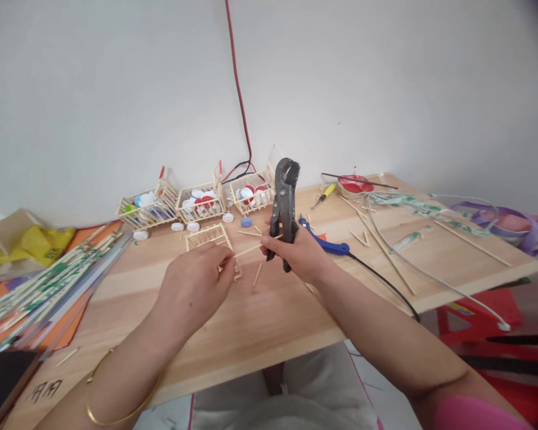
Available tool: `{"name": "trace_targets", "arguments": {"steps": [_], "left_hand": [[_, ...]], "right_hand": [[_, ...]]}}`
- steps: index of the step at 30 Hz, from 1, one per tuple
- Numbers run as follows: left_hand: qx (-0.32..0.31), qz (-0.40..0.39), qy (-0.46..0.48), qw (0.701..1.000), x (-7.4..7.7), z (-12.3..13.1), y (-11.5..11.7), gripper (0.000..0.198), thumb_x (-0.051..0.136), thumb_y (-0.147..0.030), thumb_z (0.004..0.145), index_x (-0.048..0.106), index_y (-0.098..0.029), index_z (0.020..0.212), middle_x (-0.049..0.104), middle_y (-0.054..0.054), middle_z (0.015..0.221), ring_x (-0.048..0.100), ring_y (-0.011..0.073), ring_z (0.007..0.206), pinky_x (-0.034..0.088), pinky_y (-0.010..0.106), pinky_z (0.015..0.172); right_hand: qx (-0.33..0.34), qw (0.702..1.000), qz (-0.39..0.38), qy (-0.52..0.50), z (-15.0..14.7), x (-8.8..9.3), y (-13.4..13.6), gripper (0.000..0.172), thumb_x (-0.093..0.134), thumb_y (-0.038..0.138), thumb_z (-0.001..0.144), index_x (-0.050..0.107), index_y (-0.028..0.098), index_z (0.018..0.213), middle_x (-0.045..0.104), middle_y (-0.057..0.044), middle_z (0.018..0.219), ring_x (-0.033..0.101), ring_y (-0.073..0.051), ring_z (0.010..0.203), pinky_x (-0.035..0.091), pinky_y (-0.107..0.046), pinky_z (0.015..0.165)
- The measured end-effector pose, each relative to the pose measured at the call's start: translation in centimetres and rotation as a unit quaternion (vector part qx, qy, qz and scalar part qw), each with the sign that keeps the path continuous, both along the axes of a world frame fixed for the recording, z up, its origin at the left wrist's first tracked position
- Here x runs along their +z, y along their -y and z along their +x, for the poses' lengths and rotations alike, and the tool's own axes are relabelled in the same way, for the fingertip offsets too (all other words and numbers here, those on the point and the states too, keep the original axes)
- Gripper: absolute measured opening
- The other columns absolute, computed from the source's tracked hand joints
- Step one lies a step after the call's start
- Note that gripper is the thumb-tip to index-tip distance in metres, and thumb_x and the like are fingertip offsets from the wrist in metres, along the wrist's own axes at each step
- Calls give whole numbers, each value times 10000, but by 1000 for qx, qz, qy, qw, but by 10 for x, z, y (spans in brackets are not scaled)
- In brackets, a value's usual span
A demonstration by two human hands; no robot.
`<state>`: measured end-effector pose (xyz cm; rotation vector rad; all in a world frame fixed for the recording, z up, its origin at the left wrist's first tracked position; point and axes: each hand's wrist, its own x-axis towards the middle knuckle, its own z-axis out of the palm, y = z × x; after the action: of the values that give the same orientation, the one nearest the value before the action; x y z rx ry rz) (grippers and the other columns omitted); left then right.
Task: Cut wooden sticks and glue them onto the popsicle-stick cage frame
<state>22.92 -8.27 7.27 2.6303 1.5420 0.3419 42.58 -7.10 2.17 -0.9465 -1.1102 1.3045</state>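
Observation:
My left hand [197, 286] is closed, thumb and finger pinching one end of a thin wooden stick [250, 249]. My right hand [305, 254] grips a pair of black pliers [287, 203], which stands upright with its head at the top. The stick's other end reaches my right thumb, beside the pliers' handles; whether the thumb presses on it I cannot tell. Just beyond my left hand is a small frame of wooden sticks [210, 234], partly hidden by that hand. A short stick piece [257, 275] lies on the wooden table [260, 325] between my hands.
Several stick-built carts [199, 203] filled with bottle caps line the wall. A blue-handled tool [329, 245] with a black cord, a yellow-handled screwdriver [325, 196] and a red-filled dish [356, 184] lie right. A white cable [430, 272] loops there. Bundled sticks [49, 280] lie left.

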Motion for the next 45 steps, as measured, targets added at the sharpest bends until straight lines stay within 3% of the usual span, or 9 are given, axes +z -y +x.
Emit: {"name": "trace_targets", "arguments": {"steps": [9,13,15,18,22,25,31,38,45], "left_hand": [[-6,33,44,998,-3,2,2,238,449,-256,860,625,-171,724,648,32,729,552,148,645,357,266,592],[10,25,149,988,3,-2,1,228,483,-284,858,644,-173,741,632,7,677,547,136,627,374,248,595],[36,-1,240,970,5,-5,0,218,518,-312,847,656,-177,746,615,-7,650,528,128,606,380,236,577],[55,-61,381,921,4,-7,-1,214,577,-350,822,659,-173,733,574,-15,623,484,115,585,372,220,542],[15,-149,507,849,-3,-6,2,209,609,-350,816,650,-168,722,517,-30,591,423,87,547,353,202,518],[2,-192,529,826,-6,-2,8,207,619,-348,805,659,-160,727,521,-25,589,415,82,533,333,197,496],[-24,-203,498,843,-6,2,20,228,595,-340,818,687,-143,749,530,-15,596,423,90,559,341,205,528],[-58,-213,475,852,-9,-1,21,191,584,-284,802,704,-136,781,640,32,698,546,148,682,423,243,630],[-96,-168,433,881,-8,-1,21,177,533,-228,819,685,-143,784,674,45,755,598,177,753,462,265,695]], "right_hand": [[-3,1000,16,26,2,2,0,444,735,389,714,478,195,1021,572,38,741,586,-127,657,495,-318,653],[-94,989,58,98,13,10,5,425,651,433,792,487,197,1105,607,-12,850,597,-162,782,487,-369,790],[-150,974,83,151,25,16,15,407,617,432,821,480,219,1140,605,-30,954,585,-170,854,463,-372,852],[-159,953,58,250,43,21,43,415,597,423,836,468,234,1182,594,-42,997,578,-190,902,459,-357,848],[-101,911,4,399,54,13,82,402,581,379,838,457,230,1190,594,-59,1000,593,-218,914,476,-364,833],[-45,904,4,426,45,7,97,521,573,315,829,368,231,1301,565,-100,1180,564,-251,1089,458,-398,926],[50,914,78,396,18,15,98,655,566,105,752,358,264,1353,473,-75,1358,447,-230,1268,353,-406,1076],[10,900,101,425,7,17,97,583,588,131,749,423,240,1298,515,-88,1290,490,-247,1198,394,-418,1028],[-2,896,114,429,3,21,96,544,582,119,744,469,254,1259,568,-71,1229,541,-236,1119,438,-378,961]]}}
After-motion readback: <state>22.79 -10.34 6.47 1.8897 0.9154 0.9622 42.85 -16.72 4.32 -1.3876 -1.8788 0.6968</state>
